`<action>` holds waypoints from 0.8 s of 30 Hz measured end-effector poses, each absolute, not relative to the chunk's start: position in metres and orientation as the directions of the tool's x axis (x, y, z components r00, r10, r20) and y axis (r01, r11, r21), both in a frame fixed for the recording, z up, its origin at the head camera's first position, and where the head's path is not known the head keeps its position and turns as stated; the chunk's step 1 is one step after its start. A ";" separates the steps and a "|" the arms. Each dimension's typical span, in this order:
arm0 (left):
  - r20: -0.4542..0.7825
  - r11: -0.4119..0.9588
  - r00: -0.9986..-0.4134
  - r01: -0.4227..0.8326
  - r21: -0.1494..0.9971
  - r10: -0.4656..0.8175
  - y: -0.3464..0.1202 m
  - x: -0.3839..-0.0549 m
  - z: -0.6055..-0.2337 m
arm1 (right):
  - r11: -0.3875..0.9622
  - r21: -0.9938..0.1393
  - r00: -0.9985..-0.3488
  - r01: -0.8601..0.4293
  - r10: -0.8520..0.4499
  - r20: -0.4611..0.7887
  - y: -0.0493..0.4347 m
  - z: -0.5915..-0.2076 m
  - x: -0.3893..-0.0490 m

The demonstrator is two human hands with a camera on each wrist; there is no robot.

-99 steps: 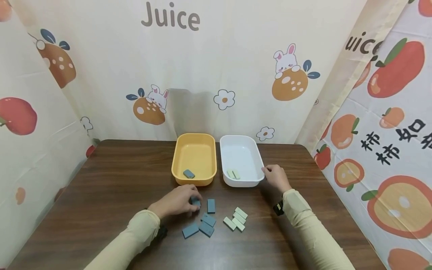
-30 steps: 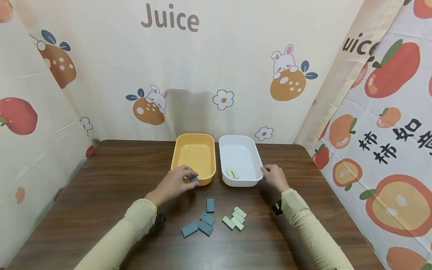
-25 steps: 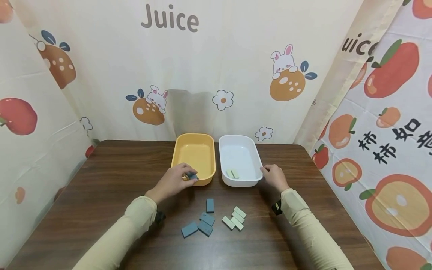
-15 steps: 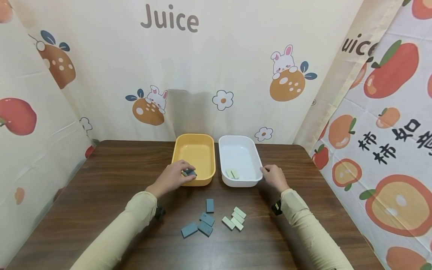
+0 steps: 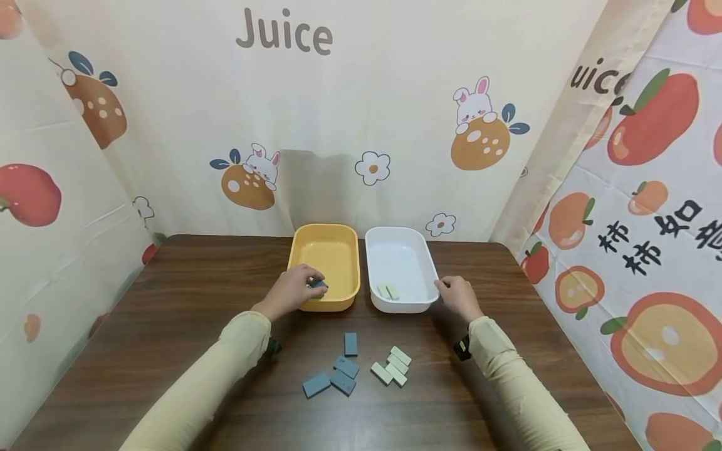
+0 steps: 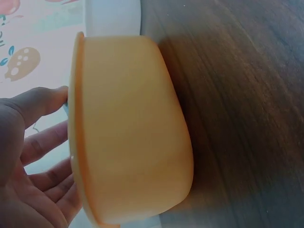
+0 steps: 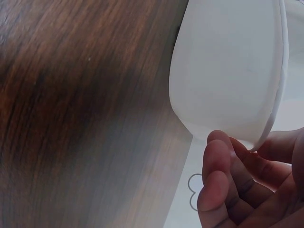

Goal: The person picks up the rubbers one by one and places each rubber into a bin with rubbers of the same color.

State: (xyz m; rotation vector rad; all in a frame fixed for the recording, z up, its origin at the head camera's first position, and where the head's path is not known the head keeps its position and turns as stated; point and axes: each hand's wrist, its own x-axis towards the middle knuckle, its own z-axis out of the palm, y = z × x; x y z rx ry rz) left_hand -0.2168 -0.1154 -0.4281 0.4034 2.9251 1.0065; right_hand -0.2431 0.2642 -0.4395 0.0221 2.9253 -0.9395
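My left hand (image 5: 291,290) is over the near left part of the yellow bin (image 5: 329,247), its thumb and fingers around a blue-grey rectangular block (image 5: 318,284). In the left wrist view the bin wall (image 6: 128,123) hides most of that block and the fingertips. My right hand (image 5: 460,295) pinches the right rim of the white bin (image 5: 399,250), thumb inside and fingers outside in the right wrist view. Two pale green blocks (image 5: 393,291) lie in the white bin. Several blue-grey blocks (image 5: 344,382) and several pale green blocks (image 5: 397,374) lie on the table in front.
Both bins stand side by side near the back edge of the dark wooden table (image 5: 225,263). A printed fabric curtain (image 5: 372,113) hangs behind the table and along its sides.
My left hand has carried a blue-grey block from the table up into the yellow bin and lowered it near the one lying there. My right hand has stayed at the white bin.
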 end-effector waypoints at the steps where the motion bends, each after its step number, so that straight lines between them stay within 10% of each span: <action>1: 0.055 0.763 -0.966 0.235 0.603 0.254 -0.115 -0.218 -0.428 | 0.813 -0.582 -0.997 0.037 -0.006 -0.071 0.264 -0.440 -0.243; 24: -0.111 0.834 -0.945 0.211 0.510 0.307 -0.099 -0.261 -0.440 | 0.814 -0.580 -0.998 0.041 0.004 -0.065 0.265 -0.440 -0.245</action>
